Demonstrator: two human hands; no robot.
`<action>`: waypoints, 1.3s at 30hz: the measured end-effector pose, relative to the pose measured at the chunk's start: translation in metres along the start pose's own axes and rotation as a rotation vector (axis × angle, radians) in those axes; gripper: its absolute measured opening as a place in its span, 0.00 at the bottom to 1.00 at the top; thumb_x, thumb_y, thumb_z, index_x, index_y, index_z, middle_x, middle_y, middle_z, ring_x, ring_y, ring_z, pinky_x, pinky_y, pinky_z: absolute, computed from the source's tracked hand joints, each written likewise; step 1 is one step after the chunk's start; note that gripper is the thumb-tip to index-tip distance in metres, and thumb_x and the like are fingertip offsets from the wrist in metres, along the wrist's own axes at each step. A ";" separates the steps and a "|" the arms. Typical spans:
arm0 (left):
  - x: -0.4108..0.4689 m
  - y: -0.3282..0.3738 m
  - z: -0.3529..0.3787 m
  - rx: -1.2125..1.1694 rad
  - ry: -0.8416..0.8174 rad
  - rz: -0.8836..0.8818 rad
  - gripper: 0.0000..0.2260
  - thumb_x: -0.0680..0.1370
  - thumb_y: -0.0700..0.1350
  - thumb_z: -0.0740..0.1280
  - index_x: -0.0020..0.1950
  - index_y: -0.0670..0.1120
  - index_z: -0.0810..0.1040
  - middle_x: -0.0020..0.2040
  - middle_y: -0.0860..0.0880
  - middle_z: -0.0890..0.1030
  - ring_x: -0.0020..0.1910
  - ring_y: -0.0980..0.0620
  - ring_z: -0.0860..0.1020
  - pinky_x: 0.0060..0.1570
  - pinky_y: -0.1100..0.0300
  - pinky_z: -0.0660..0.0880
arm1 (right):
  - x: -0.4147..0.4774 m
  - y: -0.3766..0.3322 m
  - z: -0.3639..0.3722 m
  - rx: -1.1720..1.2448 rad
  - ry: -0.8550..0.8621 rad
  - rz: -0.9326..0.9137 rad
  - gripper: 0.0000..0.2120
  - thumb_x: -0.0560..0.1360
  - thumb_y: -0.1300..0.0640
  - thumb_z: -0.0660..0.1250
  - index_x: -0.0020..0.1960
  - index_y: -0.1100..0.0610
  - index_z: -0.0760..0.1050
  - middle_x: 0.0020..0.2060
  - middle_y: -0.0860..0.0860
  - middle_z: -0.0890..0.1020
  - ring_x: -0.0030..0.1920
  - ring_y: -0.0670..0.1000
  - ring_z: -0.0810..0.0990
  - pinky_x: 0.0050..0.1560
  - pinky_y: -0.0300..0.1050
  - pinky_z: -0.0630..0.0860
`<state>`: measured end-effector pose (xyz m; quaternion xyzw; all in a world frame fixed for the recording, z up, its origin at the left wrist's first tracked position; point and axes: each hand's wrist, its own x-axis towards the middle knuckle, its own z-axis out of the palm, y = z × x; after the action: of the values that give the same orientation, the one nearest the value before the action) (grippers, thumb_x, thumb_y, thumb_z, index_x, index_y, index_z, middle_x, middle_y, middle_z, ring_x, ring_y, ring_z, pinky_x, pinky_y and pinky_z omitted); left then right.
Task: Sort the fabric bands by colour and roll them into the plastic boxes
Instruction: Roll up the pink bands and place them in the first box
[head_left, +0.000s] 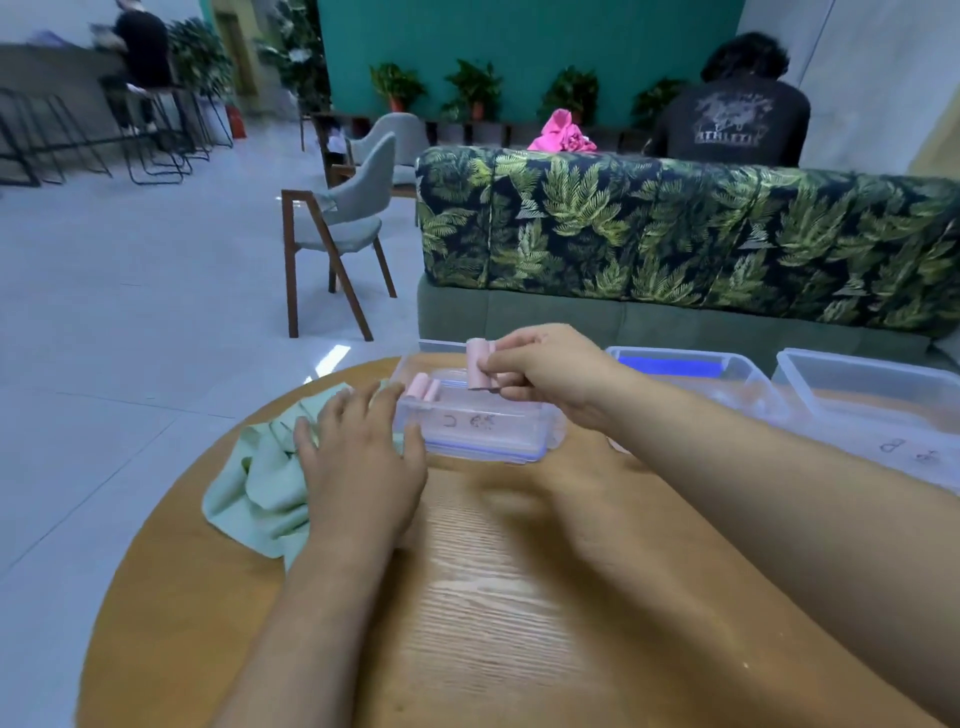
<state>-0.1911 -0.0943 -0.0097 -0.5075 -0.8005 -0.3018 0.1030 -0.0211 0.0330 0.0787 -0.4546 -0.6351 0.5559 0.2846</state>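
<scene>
Head view: right hand (545, 374) pinches pink roll (479, 364); left hand (363, 457) flat against box (478, 431).

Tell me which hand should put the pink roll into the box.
Right. The right hand pinches the pink roll above the clear box; the left hand lies flat on the green fabric beside it.

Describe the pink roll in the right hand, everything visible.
The pink roll is a pale pink fabric band wound into a short, tight cylinder, soft and matte by its look. It stands roughly upright, pinched by the right hand above the clear box, apparently touching nothing else.
</scene>
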 end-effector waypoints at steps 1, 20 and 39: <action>0.000 -0.001 0.003 0.034 -0.050 -0.005 0.22 0.82 0.54 0.61 0.76 0.55 0.74 0.77 0.51 0.74 0.77 0.43 0.67 0.76 0.33 0.59 | 0.015 -0.003 0.007 -0.044 0.021 0.027 0.06 0.76 0.63 0.76 0.52 0.63 0.83 0.40 0.56 0.83 0.38 0.50 0.81 0.53 0.47 0.85; 0.001 0.000 0.010 0.152 -0.206 0.025 0.28 0.84 0.55 0.55 0.85 0.61 0.54 0.86 0.53 0.59 0.84 0.45 0.55 0.80 0.35 0.50 | 0.100 0.015 0.079 -0.675 0.192 0.186 0.07 0.72 0.59 0.71 0.47 0.58 0.86 0.36 0.52 0.88 0.40 0.53 0.89 0.51 0.49 0.86; 0.000 0.002 0.007 0.141 -0.232 0.018 0.28 0.85 0.57 0.54 0.85 0.59 0.52 0.86 0.53 0.55 0.86 0.47 0.51 0.80 0.34 0.43 | 0.104 0.020 0.060 -0.832 0.088 0.138 0.05 0.72 0.56 0.70 0.39 0.56 0.79 0.36 0.52 0.88 0.30 0.54 0.79 0.39 0.44 0.73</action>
<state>-0.1884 -0.0899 -0.0145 -0.5374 -0.8217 -0.1834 0.0478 -0.1117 0.0987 0.0310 -0.5953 -0.7608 0.2499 0.0657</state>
